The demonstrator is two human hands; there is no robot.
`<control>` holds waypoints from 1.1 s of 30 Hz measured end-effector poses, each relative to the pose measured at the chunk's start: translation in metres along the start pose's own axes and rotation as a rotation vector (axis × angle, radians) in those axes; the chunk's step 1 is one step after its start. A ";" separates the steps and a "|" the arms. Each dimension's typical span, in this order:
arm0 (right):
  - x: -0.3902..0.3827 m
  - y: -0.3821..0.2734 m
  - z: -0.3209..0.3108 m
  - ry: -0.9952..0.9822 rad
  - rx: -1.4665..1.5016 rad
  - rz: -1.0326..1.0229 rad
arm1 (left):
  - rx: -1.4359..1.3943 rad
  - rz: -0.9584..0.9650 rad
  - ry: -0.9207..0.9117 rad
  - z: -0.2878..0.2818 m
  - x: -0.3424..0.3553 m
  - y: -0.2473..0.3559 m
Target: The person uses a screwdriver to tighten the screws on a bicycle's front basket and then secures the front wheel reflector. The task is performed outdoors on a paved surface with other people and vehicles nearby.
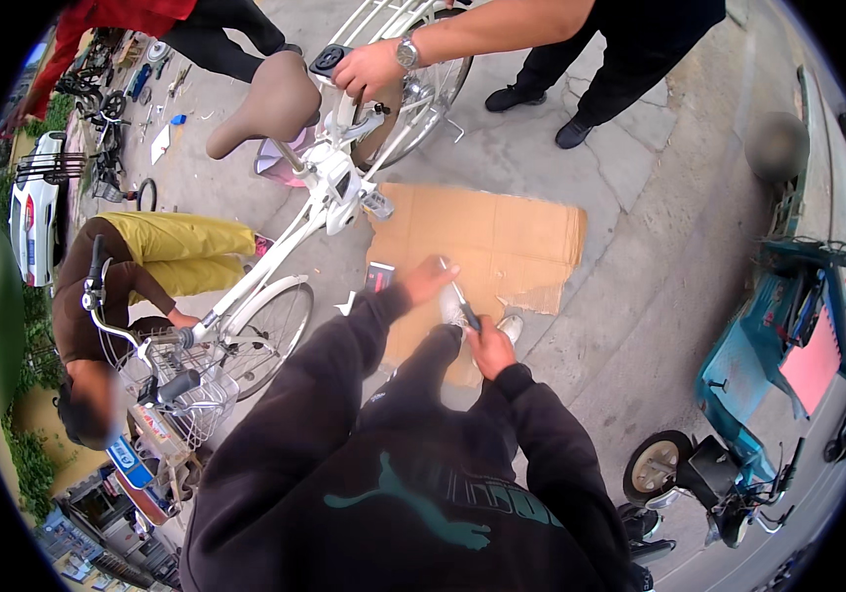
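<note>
- Two hands meet over the cardboard sheet: the right hand is closed around a dark-handled tool, and the left hand pinches the tool's tip, fingers narrow.
- The tool could slip and jab the left fingers, since they sit right at its point.
- Just beyond the cardboard stands a white bicycle, which crowds the left arm.
- Another person's hand steadies the bicycle.
</note>
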State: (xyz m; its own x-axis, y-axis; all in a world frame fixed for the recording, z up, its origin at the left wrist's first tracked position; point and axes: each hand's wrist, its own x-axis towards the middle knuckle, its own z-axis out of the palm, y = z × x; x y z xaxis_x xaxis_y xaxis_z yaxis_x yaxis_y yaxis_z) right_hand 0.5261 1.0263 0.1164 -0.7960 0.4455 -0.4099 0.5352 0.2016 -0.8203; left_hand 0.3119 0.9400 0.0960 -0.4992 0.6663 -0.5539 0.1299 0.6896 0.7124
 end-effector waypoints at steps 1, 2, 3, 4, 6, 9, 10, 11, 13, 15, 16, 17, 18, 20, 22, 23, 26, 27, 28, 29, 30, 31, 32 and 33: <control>0.027 -0.019 0.016 -0.090 0.022 0.026 | -0.182 -0.066 0.071 0.008 0.005 -0.030; 0.050 -0.041 0.029 -0.122 0.025 -0.035 | -0.365 -0.132 0.153 0.017 0.019 -0.077; 0.071 -0.058 0.035 -0.177 0.028 -0.043 | -0.529 -0.188 0.235 0.014 0.029 -0.091; 0.096 -0.061 0.041 -0.353 -0.011 -0.072 | -0.695 -0.233 0.336 0.009 0.037 -0.104; 0.154 -0.032 0.069 -0.534 -0.020 -0.241 | -0.782 -0.256 0.527 -0.032 0.039 -0.095; 0.261 -0.039 0.061 -0.753 0.990 0.440 | -0.609 -0.141 0.922 -0.118 0.074 -0.146; 0.297 -0.042 0.065 -0.619 1.166 0.368 | -0.607 -0.145 1.038 -0.149 0.087 -0.138; 0.330 -0.048 0.070 -0.492 1.336 0.290 | -0.537 -0.066 1.217 -0.177 0.100 -0.145; 0.383 -0.094 0.064 -0.540 1.351 0.153 | -0.466 -0.034 1.365 -0.221 0.124 -0.159; 0.431 -0.133 0.070 -0.516 1.233 -0.063 | -0.224 0.089 1.437 -0.254 0.149 -0.176; 0.449 -0.147 0.073 -0.507 1.120 -0.089 | -0.120 0.148 1.472 -0.260 0.158 -0.176; 0.466 -0.156 0.075 -0.488 1.003 -0.125 | -0.021 0.217 1.503 -0.264 0.169 -0.172; 0.480 -0.158 0.080 -0.548 0.977 -0.070 | -0.003 0.189 1.515 -0.267 0.177 -0.168; 0.494 -0.156 0.085 -0.634 0.860 -0.045 | 0.030 0.101 1.529 -0.263 0.182 -0.172; 0.506 -0.153 0.096 -0.707 0.792 -0.058 | 0.047 0.137 1.516 -0.268 0.182 -0.178; 0.512 -0.150 0.100 -0.715 0.792 -0.055 | 0.056 0.157 1.508 -0.271 0.183 -0.182; 0.531 -0.136 0.108 -0.610 0.791 -0.064 | -0.004 0.203 1.431 -0.278 0.182 -0.188; 0.532 -0.132 0.113 -0.599 0.797 -0.096 | -0.030 0.192 1.397 -0.277 0.178 -0.189; 0.534 -0.129 0.117 -0.586 0.803 -0.129 | -0.008 0.208 1.405 -0.277 0.179 -0.190; 0.537 -0.126 0.117 -0.572 0.808 -0.162 | 0.009 0.220 1.397 -0.278 0.183 -0.189; 0.542 -0.127 0.104 -0.694 0.720 -0.197 | 0.028 0.228 1.394 -0.281 0.183 -0.187; 0.539 -0.128 0.107 -0.646 0.704 -0.207 | 0.048 0.236 1.390 -0.283 0.183 -0.184; 0.533 -0.130 0.114 -0.596 0.690 -0.218 | 0.066 0.228 1.409 -0.286 0.182 -0.183; 0.529 -0.126 0.121 -0.545 0.673 -0.212 | 0.077 0.209 1.416 -0.285 0.180 -0.185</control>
State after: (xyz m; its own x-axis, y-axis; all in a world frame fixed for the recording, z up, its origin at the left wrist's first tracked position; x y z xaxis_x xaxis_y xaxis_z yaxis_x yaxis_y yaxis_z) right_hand 0.0029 1.1306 -0.0453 -0.9752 -0.0539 -0.2148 0.2182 -0.3992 -0.8905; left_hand -0.0461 0.8517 -0.0133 -0.8772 -0.0518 0.4774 0.3288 0.6598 0.6757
